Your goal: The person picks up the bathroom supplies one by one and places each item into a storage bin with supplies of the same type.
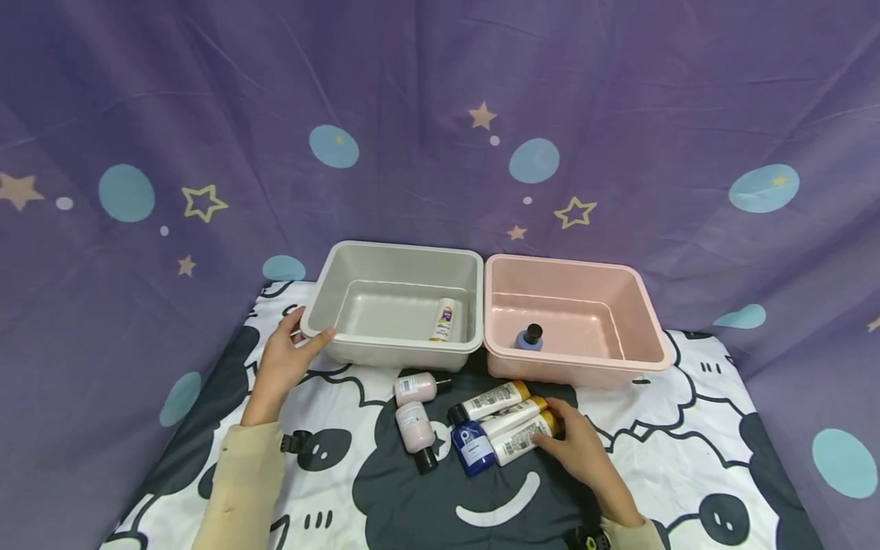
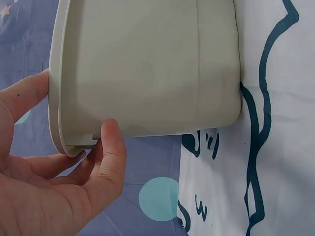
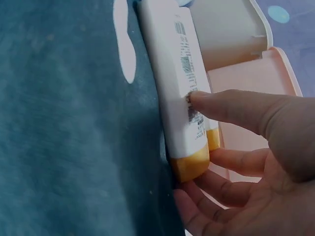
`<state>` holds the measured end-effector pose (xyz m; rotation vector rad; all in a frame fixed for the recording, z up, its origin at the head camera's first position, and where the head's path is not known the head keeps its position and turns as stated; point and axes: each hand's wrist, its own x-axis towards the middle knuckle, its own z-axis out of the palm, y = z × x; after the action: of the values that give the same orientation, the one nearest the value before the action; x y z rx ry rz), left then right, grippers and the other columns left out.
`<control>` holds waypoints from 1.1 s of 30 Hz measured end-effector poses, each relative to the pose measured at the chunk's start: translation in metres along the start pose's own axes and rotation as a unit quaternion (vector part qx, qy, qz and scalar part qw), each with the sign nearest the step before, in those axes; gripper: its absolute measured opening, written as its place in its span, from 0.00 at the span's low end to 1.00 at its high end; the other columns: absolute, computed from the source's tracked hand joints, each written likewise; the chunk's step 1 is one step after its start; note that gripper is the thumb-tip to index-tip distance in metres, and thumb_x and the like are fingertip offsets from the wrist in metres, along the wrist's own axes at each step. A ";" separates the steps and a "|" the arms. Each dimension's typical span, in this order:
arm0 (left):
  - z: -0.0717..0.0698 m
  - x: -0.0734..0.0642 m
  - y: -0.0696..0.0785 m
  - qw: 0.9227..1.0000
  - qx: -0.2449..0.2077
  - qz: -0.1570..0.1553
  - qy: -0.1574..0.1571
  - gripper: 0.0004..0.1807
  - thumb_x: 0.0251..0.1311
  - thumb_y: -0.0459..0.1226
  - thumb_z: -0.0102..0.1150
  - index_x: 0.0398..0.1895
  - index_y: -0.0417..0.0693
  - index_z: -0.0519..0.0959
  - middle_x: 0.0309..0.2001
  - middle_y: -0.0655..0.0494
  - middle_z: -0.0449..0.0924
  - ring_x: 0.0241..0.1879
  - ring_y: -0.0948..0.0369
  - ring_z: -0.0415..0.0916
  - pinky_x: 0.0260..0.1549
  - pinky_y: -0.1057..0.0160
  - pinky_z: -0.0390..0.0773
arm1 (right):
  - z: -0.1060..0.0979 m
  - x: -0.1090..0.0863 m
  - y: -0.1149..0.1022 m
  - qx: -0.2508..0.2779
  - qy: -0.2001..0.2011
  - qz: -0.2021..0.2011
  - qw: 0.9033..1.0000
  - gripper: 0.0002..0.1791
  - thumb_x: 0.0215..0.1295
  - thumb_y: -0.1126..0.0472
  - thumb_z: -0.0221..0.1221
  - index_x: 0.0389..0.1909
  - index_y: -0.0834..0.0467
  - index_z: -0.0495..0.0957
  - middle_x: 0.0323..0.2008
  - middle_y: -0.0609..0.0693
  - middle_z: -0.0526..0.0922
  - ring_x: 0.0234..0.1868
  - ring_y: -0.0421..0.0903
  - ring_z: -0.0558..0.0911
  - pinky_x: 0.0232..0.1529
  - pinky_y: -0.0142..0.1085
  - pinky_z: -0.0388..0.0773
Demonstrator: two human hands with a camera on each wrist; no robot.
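My left hand [image 1: 285, 359] grips the left front corner of the grey bin [image 1: 385, 350]. In the left wrist view its thumb lies at the rim and its fingers curl beneath the lip. My right hand [image 1: 580, 451] pinches the nearest white tube [image 1: 517, 441] by its yellow-capped end; the right wrist view shows the thumb on the tube's printed side [image 3: 172, 83] and fingers behind the yellow cap [image 3: 191, 164]. Two more white tubes lie alongside, one the middle tube [image 1: 512, 418], the other the far tube [image 1: 495, 399]. A dark blue bottle [image 1: 473, 447] lies against their left ends.
Two pale pink bottles with black caps, a front one [image 1: 415, 428] and a rear one [image 1: 415, 387], lie left of the tubes. Inside the grey bin is a small white tube [image 1: 443, 319]. The adjoining pink bin [image 1: 564, 370] holds a blue-violet bottle [image 1: 529, 341]. A purple curtain [image 1: 412, 191] hangs behind.
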<state>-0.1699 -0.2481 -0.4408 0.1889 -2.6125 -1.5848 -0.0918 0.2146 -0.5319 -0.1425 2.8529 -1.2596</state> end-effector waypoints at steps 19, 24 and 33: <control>0.002 0.000 -0.003 0.999 -0.032 0.004 0.002 0.45 0.66 0.48 0.64 0.78 0.41 0.54 0.69 0.39 0.64 0.63 0.45 0.69 0.37 0.78 0.76 | -0.018 -0.012 0.014 0.199 -0.038 0.054 0.978 0.23 0.58 0.70 0.70 0.54 0.72 0.77 0.43 0.59 0.83 0.41 0.46 0.82 0.41 0.32 0.81; 0.002 0.001 -0.004 0.999 -0.037 0.004 0.003 0.44 0.67 0.47 0.64 0.78 0.42 0.53 0.69 0.39 0.64 0.62 0.45 0.69 0.38 0.78 0.77 | -0.020 -0.016 0.012 0.248 -0.036 0.098 0.963 0.22 0.60 0.70 0.69 0.54 0.72 0.78 0.43 0.61 0.84 0.41 0.46 0.83 0.39 0.32 0.81; 0.004 0.001 -0.005 0.999 -0.043 0.002 0.004 0.46 0.66 0.50 0.65 0.78 0.42 0.53 0.68 0.39 0.65 0.61 0.46 0.70 0.38 0.77 0.78 | -0.024 -0.021 0.008 0.330 -0.076 0.103 0.935 0.28 0.61 0.71 0.67 0.60 0.76 0.69 0.45 0.65 0.79 0.40 0.50 0.85 0.41 0.43 0.85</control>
<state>-0.1710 -0.2469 -0.4468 0.1845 -2.5300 -1.6886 -0.0727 0.2400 -0.5219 0.0697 2.1011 -1.9525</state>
